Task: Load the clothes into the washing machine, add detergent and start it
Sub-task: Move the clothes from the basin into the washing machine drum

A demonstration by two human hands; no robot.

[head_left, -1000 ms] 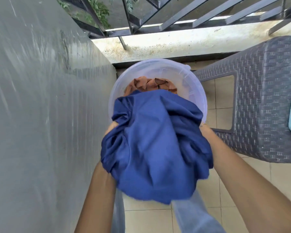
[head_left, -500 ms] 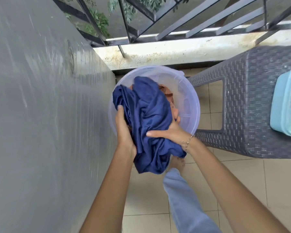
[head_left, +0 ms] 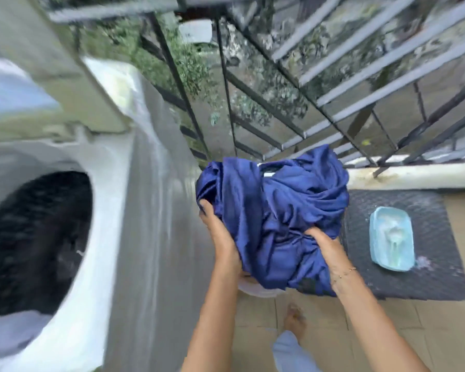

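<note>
Left grip (head_left: 220,237): clamped on the left flank of the blue garment (head_left: 279,210). One digit lies up along the cloth; the others are hidden behind the fabric.
Right grip (head_left: 325,248): clamped on the near right part of the same garment, fingers dug into bunched folds. A thin bracelet sits at the wrist.
Blue garment: bundled and crumpled, held between both grips in the air, right of the washing machine (head_left: 100,237) and apart from it. A loose edge hangs down at the near side.
Bucket (head_left: 255,289): only a pale sliver shows below the garment; the rest is covered by the cloth.
Washing machine: far left of the scene, top-loading, white rim around a dark opening (head_left: 32,237). The lid (head_left: 38,76) stands raised at the far side. The contents of the tub cannot be told because of blur.
Counter (head_left: 427,277): dark, woven-pattern top, just right of the garment and partly covered by it.
Light blue container (head_left: 391,237): lies on the counter, right of the right grip, uncovered, with whitish contents.
Railing (head_left: 333,76): grey metal bars at the far side, foliage beyond.
Floor (head_left: 387,331): beige tiles. A bare foot (head_left: 294,320) and a pale blue trouser leg (head_left: 287,353) are at the near edge.
</note>
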